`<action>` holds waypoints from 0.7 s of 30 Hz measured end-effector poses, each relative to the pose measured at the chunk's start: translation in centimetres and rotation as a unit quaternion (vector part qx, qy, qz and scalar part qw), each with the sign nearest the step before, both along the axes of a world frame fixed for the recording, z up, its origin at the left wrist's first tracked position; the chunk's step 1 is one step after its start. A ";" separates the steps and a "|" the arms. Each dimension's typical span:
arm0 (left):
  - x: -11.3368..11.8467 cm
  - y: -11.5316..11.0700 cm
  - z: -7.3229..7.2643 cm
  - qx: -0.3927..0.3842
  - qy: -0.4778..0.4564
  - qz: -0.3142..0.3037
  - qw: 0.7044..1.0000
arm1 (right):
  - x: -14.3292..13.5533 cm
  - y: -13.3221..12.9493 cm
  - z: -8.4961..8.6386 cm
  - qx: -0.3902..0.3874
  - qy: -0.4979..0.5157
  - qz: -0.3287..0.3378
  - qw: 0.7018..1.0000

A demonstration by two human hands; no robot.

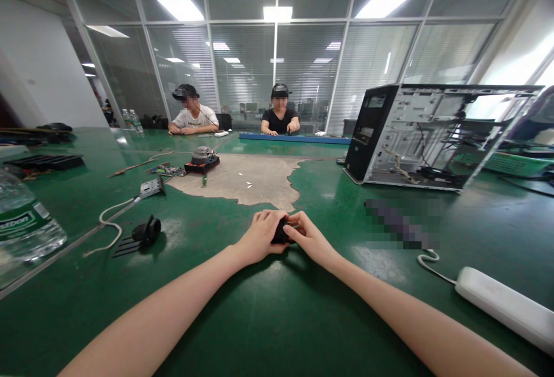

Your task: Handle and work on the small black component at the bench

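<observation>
Closed around a small black part (278, 234), the left hand's (257, 237) grip holds it just over the green surface (242, 319), while the right hand's (310, 237) fingers and thumb close on its other side. The fingers hide much of it, so I cannot tell whether anything on it is loosened, joined or complete.

Several pieces already lie separate: a black part with long prongs (149, 231) to the left, a metal bracket (151, 187) with a pale cable (113, 225) behind it, and, farther back, a red-and-black unit (203, 159) beside small circuit boards (168, 170). At the right, a computer case (367, 126) stands open, its inside exposed and only partly filled. Work on the held part looks unfinished, as both hands are on it; how much is left cannot be judged.
</observation>
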State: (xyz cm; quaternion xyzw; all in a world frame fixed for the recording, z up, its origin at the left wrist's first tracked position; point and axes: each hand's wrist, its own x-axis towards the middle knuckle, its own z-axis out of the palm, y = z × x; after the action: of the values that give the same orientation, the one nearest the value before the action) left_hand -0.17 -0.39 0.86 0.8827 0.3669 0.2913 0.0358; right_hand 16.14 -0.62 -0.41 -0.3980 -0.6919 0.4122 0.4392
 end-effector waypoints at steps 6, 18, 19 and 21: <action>0.0 0.0 0.0 0.001 0.001 -0.002 1.000 | 0.5 -0.2 0.5 0.003 0.010 0.059 0.998; 0.1 0.2 -0.1 0.000 0.002 0.000 1.000 | 0.0 0.1 0.1 0.004 0.010 0.006 1.000; 0.0 0.2 -0.1 0.000 0.003 0.000 1.000 | 0.0 0.1 0.1 0.001 0.003 0.007 1.000; 0.0 0.2 -0.1 0.000 0.006 0.001 1.000 | 0.1 -0.2 0.3 0.010 -0.011 0.017 1.000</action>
State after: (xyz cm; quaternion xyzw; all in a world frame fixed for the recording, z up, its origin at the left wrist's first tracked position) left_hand -0.18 -0.21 0.73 0.8841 0.3680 0.2860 0.0336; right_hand 16.23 -0.86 -0.11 -0.3860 -0.7075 0.4081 0.4289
